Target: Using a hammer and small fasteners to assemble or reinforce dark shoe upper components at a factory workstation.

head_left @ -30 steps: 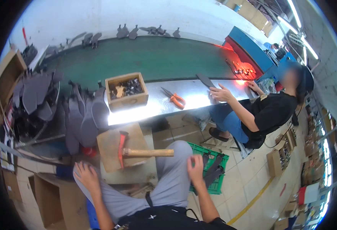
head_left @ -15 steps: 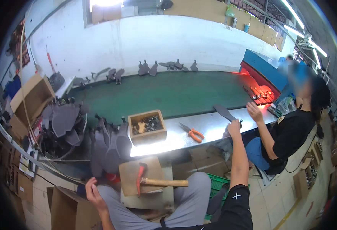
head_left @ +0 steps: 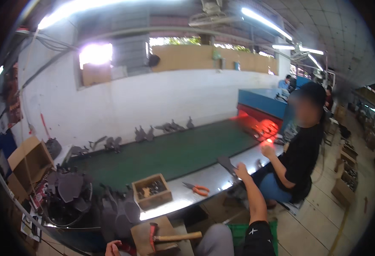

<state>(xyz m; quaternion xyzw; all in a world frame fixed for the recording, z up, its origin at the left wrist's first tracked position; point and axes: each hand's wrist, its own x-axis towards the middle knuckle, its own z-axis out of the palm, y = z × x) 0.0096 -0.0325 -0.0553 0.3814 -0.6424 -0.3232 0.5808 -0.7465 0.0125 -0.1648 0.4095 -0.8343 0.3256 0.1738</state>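
My right hand (head_left: 241, 171) reaches out over the metal ledge, its fingers closed on one end of a dark grey, flat, paddle-shaped piece (head_left: 227, 164). Low at the picture's bottom edge, my left hand (head_left: 112, 248) is partly cut off, with loosely bent fingers and nothing visible in them. Beside it, a hammer (head_left: 179, 237) with a red head and wooden handle lies on a board (head_left: 167, 222) by my knees. Pliers (head_left: 196, 188) with orange grips rest on the ledge, near a wooden box (head_left: 156, 201) of small dark parts.
A green conveyor belt (head_left: 162, 148) runs to a blue machine (head_left: 260, 99) glowing red inside. Similar dark pieces (head_left: 120, 211) pile up at the left; others stand along the wall. A co-worker (head_left: 300, 158) sits close on my right. Cartons (head_left: 347, 181) line the tiled floor.
The view has tilted up, so the bench sits lower and my left hand is nearly out of the picture. My right hand still holds the dark flat piece.
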